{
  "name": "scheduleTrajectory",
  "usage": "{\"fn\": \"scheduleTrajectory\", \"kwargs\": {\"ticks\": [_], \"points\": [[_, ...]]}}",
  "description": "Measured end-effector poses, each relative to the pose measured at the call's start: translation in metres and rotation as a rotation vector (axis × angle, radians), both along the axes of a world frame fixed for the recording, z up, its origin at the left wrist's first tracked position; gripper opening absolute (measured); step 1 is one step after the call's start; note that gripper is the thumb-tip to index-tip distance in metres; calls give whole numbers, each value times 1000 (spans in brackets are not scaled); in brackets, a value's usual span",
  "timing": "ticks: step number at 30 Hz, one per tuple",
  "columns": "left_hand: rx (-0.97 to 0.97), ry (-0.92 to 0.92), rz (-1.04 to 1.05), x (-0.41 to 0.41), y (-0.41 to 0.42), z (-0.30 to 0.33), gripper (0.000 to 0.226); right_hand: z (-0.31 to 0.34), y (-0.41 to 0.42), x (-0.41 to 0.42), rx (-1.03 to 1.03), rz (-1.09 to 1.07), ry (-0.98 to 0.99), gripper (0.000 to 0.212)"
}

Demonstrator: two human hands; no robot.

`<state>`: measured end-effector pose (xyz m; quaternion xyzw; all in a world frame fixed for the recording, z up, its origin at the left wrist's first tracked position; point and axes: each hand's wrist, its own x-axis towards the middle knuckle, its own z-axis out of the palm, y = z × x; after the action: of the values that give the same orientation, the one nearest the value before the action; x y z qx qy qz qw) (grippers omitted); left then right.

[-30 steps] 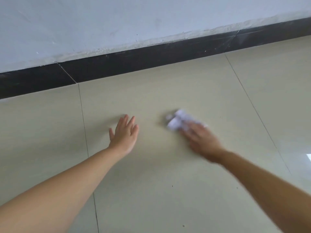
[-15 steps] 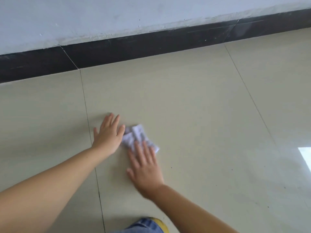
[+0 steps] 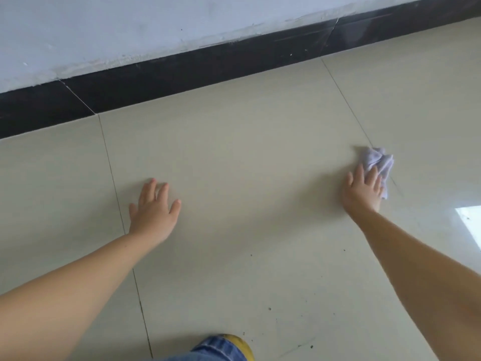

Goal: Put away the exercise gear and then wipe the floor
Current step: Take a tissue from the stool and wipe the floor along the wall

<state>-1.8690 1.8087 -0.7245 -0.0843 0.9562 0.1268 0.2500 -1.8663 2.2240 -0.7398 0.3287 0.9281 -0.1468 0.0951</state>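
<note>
A crumpled white cloth (image 3: 374, 158) lies on the beige tiled floor (image 3: 247, 152) at the right, over a grout line. My right hand (image 3: 363, 191) presses flat on the cloth's near part with straight fingers. My left hand (image 3: 153, 212) rests palm down on the floor at the left, fingers spread, holding nothing. No exercise gear is in view.
A black skirting board (image 3: 208, 69) and a pale wall (image 3: 130, 29) run across the back. A knee in blue jeans with a yellow edge (image 3: 223, 347) shows at the bottom. Small dark specks (image 3: 269, 308) dot the near floor. A bright reflection (image 3: 468, 222) lies at right.
My right hand has swept the cloth far to the right, away from my left hand. The left hand has stayed planted on the floor.
</note>
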Motion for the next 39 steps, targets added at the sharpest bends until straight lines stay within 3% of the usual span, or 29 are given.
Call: {"fn": "scheduleTrajectory", "kwargs": {"ticks": [3, 7, 11, 13, 16, 19, 21, 23, 26, 29, 32, 34, 37, 39], "points": [[-28, 7, 36, 0, 11, -2, 57, -14, -112, 36, -11, 281, 56, 56], [-31, 16, 67, 0, 17, -1, 56, -20, -237, 116, -4, 863, 145, 55], [-7, 23, 33, 2, 19, -1, 56, -18, -213, 138, -32, 1344, 90, 51], [-3, 11, -31, 5, 22, 0, 56, -20, -153, 125, 24, 1432, 111, 50], [9, 10, -116, 10, 29, 2, 56, -25, -37, 87, 104, 1117, 121, 58], [32, 13, -176, 14, 39, 3, 54, -6, 47, 57, 74, 352, 55, 56], [31, -1, -193, 14, 46, 4, 54, 5, 47, 46, -59, -69, -4, 52], [24, -12, -179, 12, 51, 4, 53, 3, 2, 45, -47, -150, -11, 54], [33, -4, -159, 10, 52, 5, 50, -18, -102, 74, 34, 148, 80, 62], [51, -2, -167, 9, 47, 6, 49, -26, -218, 127, -16, 621, 109, 68], [81, -5, -180, 4, 42, 5, 47, -16, -296, 163, -66, 1125, 19, 59], [100, -23, -189, 1, 38, 5, 47, -10, -292, 161, -67, 1325, -73, 58], [99, -38, -207, 1, 36, 4, 48, -14, -212, 140, -82, 1620, -34, 51], [84, -25, -211, 3, 38, 5, 48, -18, -133, 118, 27, 1547, 100, 48]]}}
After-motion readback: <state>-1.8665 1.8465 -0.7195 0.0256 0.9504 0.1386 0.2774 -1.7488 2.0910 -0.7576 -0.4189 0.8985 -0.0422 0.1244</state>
